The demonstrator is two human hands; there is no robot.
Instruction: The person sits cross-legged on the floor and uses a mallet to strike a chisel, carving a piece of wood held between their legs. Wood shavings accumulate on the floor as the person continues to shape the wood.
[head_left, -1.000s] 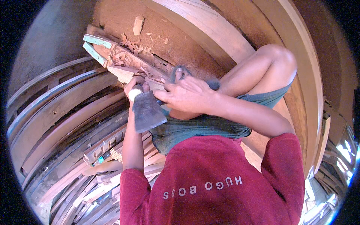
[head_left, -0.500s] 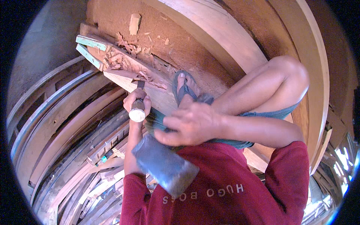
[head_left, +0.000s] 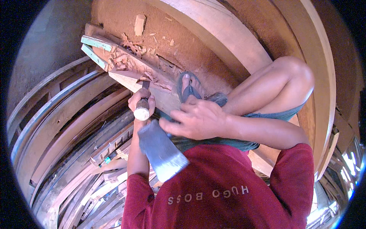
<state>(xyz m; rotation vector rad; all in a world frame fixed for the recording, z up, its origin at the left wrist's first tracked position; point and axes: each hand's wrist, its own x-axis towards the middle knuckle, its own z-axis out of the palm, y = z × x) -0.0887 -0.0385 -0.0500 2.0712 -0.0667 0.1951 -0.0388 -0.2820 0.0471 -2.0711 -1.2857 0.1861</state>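
Note:
My left hand (head_left: pixel 138 100) is wrapped round the wooden handle of a chisel (head_left: pixel 142 110), whose blade meets a pale wooden beam (head_left: pixel 167 98). Loose shavings (head_left: pixel 122 61) lie where the beam is cut. My right hand (head_left: pixel 202 119) is closed on a hatchet; its handle end sticks out beyond the hand, near my foot. The broad grey hatchet head (head_left: pixel 162 152) hangs over my left forearm and shirt, just below the chisel's butt and apart from it.
My sandalled foot (head_left: pixel 189 84) rests against the beam. Mint-painted ends (head_left: pixel 95 42) show at the beam's far left. Curved planks (head_left: pixel 61 110) are stacked at left, with scrap wood (head_left: pixel 95 194) below. A wood chip (head_left: pixel 140 25) lies on the brown floor.
The hatchet head has turned and come up and left, nearer the chisel's butt. My left hand still holds the chisel at the same cut, and the view has shifted slightly.

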